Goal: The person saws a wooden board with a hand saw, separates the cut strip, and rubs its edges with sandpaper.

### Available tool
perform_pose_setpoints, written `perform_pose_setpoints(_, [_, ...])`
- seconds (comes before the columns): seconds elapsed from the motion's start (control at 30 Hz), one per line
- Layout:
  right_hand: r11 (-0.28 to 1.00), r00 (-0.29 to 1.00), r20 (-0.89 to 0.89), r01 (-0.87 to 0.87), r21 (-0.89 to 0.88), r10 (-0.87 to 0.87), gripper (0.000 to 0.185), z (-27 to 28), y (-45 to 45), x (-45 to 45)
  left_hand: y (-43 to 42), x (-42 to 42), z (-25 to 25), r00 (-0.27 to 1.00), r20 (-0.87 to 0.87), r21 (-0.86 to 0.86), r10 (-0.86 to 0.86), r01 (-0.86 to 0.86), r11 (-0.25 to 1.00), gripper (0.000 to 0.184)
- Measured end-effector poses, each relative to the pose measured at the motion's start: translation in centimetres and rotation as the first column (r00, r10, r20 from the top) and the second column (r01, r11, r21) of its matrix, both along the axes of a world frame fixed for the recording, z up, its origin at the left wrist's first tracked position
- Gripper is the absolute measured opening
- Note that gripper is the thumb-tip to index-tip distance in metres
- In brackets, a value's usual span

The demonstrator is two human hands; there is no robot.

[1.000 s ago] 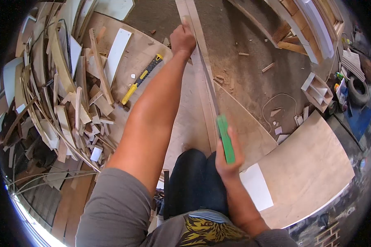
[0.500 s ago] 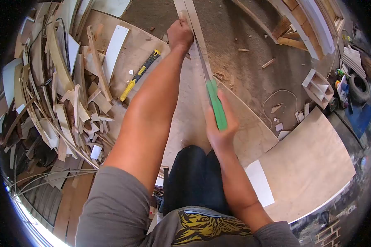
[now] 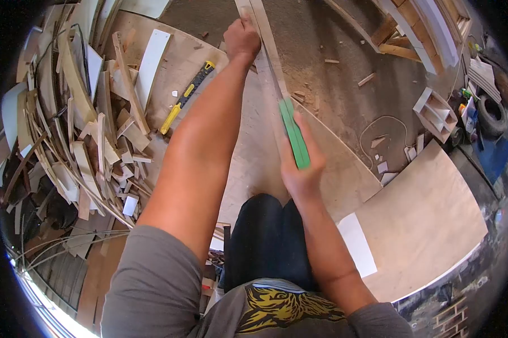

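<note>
My right hand (image 3: 303, 169) is wrapped round the green handle of a handsaw (image 3: 293, 134), slightly blurred. Its narrow blade runs away from me, against a long wooden strip (image 3: 268, 34). Near the top of the view, my left hand (image 3: 243, 40) is closed on the strip, its thumb on top, beside the far part of the blade. How deep the blade sits in the wood I cannot tell. Left of my left forearm, a yellow-and-black tool (image 3: 187, 97) lies on a plywood sheet (image 3: 220, 45).
Wood offcuts (image 3: 105, 135) are heaped along the left. To the right lies a curved plywood panel (image 3: 423, 219) with a white piece (image 3: 357, 245) at its edge. A wooden frame (image 3: 403, 39) stands at the upper right, near a small box (image 3: 434, 114) and a tyre (image 3: 492, 116).
The saw handle and my right hand have shifted slightly forward along the strip. My left hand keeps its grip on the strip. The whole view has shifted a little.
</note>
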State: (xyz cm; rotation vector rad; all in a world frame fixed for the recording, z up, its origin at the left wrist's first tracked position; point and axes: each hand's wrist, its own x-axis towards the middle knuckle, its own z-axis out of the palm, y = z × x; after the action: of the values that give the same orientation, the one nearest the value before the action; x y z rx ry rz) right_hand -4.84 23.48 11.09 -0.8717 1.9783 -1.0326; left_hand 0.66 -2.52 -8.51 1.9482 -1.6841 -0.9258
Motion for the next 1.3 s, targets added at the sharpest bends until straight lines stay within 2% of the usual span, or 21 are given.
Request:
perform_pose_setpoints(0.1, [0.990, 0.984, -0.176, -0.048, -0.134, 0.024, 0.051, 0.0, 1.4, -0.4, 0.4, 0.0, 0.7, 1.000, -0.015, 0.017, 0.023, -0.023, 1.000, 0.062])
perform_pose_setpoints(0.2, [0.994, 0.978, -0.199, -0.075, -0.082, 0.057, 0.052, 2.3, 3.9, -0.2, 0.3, -0.2, 0.8, 0.999, -0.017, 0.033, 0.031, -0.030, 0.999, 0.060])
perform_pose_setpoints(0.3, [0.994, 0.978, -0.192, -0.092, -0.050, 0.081, 0.051, -0.1, 1.0, -0.3, 0.6, 0.1, 0.1, 0.999, -0.034, -0.001, 0.012, -0.013, 1.000, 0.059])
perform_pose_setpoints(0.4, [1.000, 0.997, -0.079, -0.009, -0.002, 0.009, 0.051, -0.1, 0.7, -0.3, 0.4, 0.3, 0.3, 0.999, -0.028, -0.034, 0.024, -0.025, 0.999, 0.058])
perform_pose_setpoints(0.5, [0.992, 0.985, -0.171, -0.046, -0.114, 0.025, 0.051, 0.8, 3.6, -0.1, 0.7, -0.1, 0.7, 0.997, -0.059, -0.002, 0.057, -0.058, 0.998, 0.056])
perform_pose_setpoints(0.6, [0.990, 0.990, -0.136, 0.011, -0.138, -0.030, 0.049, 0.7, 4.3, -0.4, 0.3, 0.0, 0.6, 0.995, -0.071, -0.019, 0.072, -0.073, 0.997, 0.055])
perform_pose_setpoints(0.7, [0.958, 0.948, -0.317, -0.068, -0.277, -0.025, 0.045, 2.7, 4.1, -1.5, 0.5, 0.8, 0.2, 0.996, -0.071, -0.024, 0.052, -0.054, 0.998, 0.052])
perform_pose_setpoints(0.77, [0.967, 0.954, -0.296, -0.036, -0.250, -0.041, 0.047, 4.1, 5.5, -2.4, 0.5, 1.4, 0.0, 0.998, -0.066, -0.020, -0.011, 0.009, 1.000, 0.053])
perform_pose_setpoints(0.8, [0.971, 0.957, -0.285, -0.018, -0.239, -0.052, 0.048, 4.5, 6.0, -3.0, 0.7, 0.6, 0.6, 1.000, -0.005, -0.038, 0.005, -0.005, 0.999, 0.055])
perform_pose_setpoints(0.87, [0.986, 0.901, -0.428, 0.004, -0.166, -0.076, 0.047, 4.2, 4.5, -5.5, 2.2, -0.5, 3.2, 0.992, 0.123, -0.070, 0.037, -0.028, 0.997, 0.064])
perform_pose_setpoints(0.9, [0.992, 0.864, -0.496, 0.020, -0.126, -0.080, 0.046, 3.5, 3.7, -7.1, 2.8, -0.9, 4.6, 0.986, 0.168, 0.055, -0.015, 0.006, 0.998, 0.083])
perform_pose_setpoints(0.97, [0.998, 0.824, -0.564, 0.053, -0.021, -0.056, 0.037, -0.8, 4.8, -11.0, 5.8, -0.6, 4.5, 0.962, 0.236, -0.185, -0.136, 0.181, 0.966, 0.085])
perform_pose_setpoints(1.0, [0.996, 0.780, -0.624, 0.016, 0.084, 0.040, 0.035, -3.2, 6.2, -12.9, 7.6, -0.3, 4.2, 0.944, 0.276, -0.299, -0.182, 0.264, 0.917, 0.086])
perform_pose_setpoints(1.07, [0.955, 0.677, -0.695, -0.043, 0.292, 0.243, 0.033, -8.1, 9.2, -15.9, 11.5, 0.1, 4.3, 0.878, 0.382, -0.182, -0.289, 0.378, 0.908, 0.086])
perform_pose_setpoints(1.1, [0.952, 0.671, -0.696, -0.048, 0.303, 0.256, 0.033, -9.5, 10.3, -16.7, 13.0, 0.4, 4.2, 0.835, 0.433, -0.118, -0.340, 0.427, 0.897, 0.086])
perform_pose_setpoints(1.2, [0.926, 0.630, -0.710, -0.040, 0.375, 0.315, 0.033, -12.3, 11.5, -17.7, 14.7, 0.9, 3.1, 0.797, 0.479, -0.107, -0.368, 0.468, 0.877, 0.082])
perform_pose_setpoints(1.27, [0.878, 0.584, -0.712, -0.001, 0.478, 0.389, 0.032, -12.6, 12.3, -17.1, 15.1, 1.2, 2.8, 0.801, 0.453, -0.073, -0.392, 0.471, 0.879, 0.082])
perform_pose_setpoints(1.3, [0.866, 0.608, -0.698, 0.033, 0.498, 0.378, 0.033, -13.1, 12.6, -16.6, 15.1, 1.4, 2.7, 0.799, 0.451, -0.075, -0.397, 0.478, 0.875, 0.082])
